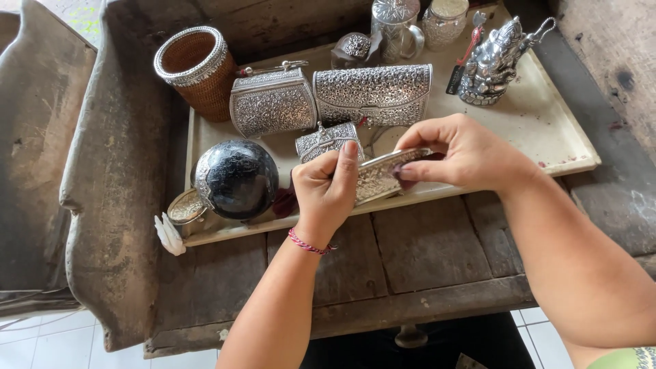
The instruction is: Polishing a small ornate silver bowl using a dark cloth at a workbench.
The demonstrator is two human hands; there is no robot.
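Both hands were closed on one thing: the left hand (326,195) gripped the near end of a flat embossed silver piece (378,175) with the thumb up along its edge, and the right hand (459,154) pinched its far end between thumb and fingers. The piece was held tilted, just above the near edge of the cream tray (540,130), which lay on the worn wooden surface (410,253). A red cord bracelet (309,244) was around the left wrist.

Just behind the hands, on the tray, stood a small silver box (324,140). Behind it were two bigger silver purses side by side: the rounded purse (272,106) with a handle, and the long clutch (372,94). At the near left corner of the tray rested a dark round ball (237,179) with silver trim, touching a small silver lid (186,207) at the edge. A woven basket (195,68) with a silver rim stood beyond the far left corner of the tray. At the far right corner was a silver statue (492,61), and near it a silver mug (396,27) and a jar (444,20). Whether the held piece was a lid or a purse, I could not tell.
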